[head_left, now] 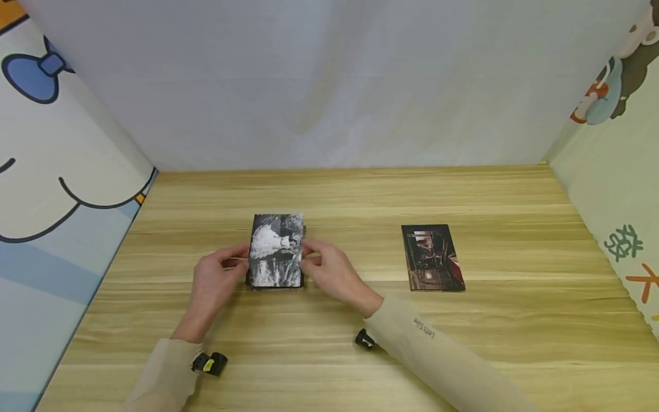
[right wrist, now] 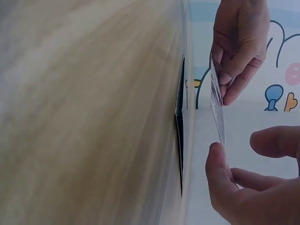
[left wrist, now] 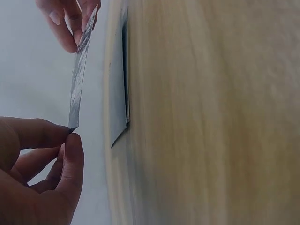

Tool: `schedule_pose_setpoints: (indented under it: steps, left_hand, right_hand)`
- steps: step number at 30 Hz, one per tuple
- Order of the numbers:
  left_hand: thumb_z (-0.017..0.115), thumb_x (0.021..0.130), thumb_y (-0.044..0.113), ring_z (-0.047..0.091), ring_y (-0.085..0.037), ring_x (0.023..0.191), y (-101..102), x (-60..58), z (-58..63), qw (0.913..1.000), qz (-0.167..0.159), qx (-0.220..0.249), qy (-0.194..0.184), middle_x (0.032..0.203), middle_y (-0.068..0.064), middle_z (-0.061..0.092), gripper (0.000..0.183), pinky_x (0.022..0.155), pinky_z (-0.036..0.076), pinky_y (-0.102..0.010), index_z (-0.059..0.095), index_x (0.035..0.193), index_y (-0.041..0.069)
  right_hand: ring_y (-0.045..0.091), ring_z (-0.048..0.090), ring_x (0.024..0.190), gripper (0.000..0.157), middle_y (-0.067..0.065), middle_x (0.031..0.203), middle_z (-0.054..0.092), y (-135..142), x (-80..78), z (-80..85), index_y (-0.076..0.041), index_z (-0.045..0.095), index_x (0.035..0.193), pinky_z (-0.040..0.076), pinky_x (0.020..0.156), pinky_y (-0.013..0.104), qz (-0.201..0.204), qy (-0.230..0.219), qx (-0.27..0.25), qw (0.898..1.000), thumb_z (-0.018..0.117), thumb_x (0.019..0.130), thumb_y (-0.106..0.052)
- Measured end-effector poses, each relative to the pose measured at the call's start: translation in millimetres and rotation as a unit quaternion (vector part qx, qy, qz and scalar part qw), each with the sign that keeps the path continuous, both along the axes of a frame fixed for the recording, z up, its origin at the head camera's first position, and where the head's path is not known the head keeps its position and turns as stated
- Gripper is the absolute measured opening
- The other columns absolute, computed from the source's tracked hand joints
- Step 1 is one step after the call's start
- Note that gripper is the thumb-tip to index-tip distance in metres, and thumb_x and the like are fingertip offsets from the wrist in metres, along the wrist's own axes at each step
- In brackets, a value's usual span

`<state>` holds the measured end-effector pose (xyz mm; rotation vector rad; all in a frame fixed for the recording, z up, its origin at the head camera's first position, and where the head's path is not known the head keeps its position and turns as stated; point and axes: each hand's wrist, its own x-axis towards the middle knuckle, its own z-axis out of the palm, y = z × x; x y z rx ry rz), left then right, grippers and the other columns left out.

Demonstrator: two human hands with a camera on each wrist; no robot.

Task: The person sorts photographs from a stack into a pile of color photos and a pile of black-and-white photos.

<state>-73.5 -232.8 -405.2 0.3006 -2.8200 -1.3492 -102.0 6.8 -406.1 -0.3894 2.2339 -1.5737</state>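
A black-and-white picture card (head_left: 276, 252), showing a pale figure in a full dress, is held between both hands left of the table's middle. My left hand (head_left: 216, 280) pinches its left edge between thumb and fingertips. At the right edge, my right hand (head_left: 334, 274) grips the card with thumb and a finger, while another finger (right wrist: 276, 140) stands away from it. Both wrist views show the card raised off the table. Beneath it, a bent, dark-edged card (left wrist: 118, 79) lies on the wood, mostly hidden from above.
Farther right on the wooden table (head_left: 515, 240) lies another picture card (head_left: 433, 257) with a dark interior scene, seemingly layered at its edges. A pale cloth (head_left: 334, 86) hangs behind the table, with cartoon-printed panels on both sides. Each wrist wears a small black device (head_left: 210, 363).
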Motion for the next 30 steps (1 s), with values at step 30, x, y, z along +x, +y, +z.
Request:
schedule_pose_setpoints:
  steps: [30]
  left_hand:
    - [0.065, 0.091, -0.001, 0.072, -0.036, 0.102, 0, -9.5, -13.2, 0.9972, -0.051, -0.049, -0.024, 0.115, -0.021, 0.074, 0.038, 0.085, 0.061, -0.045, 0.069, 0.128, -0.006]
  right_hand:
    - [0.034, 0.061, 0.129, 0.059, 0.018, 0.151, 0.054, 1, 2.3, -5.1, 0.005, 0.043, 0.153, 0.053, 0.105, 0.043, 0.033, -0.024, 0.056, 0.998, 0.061, 0.099, -0.014]
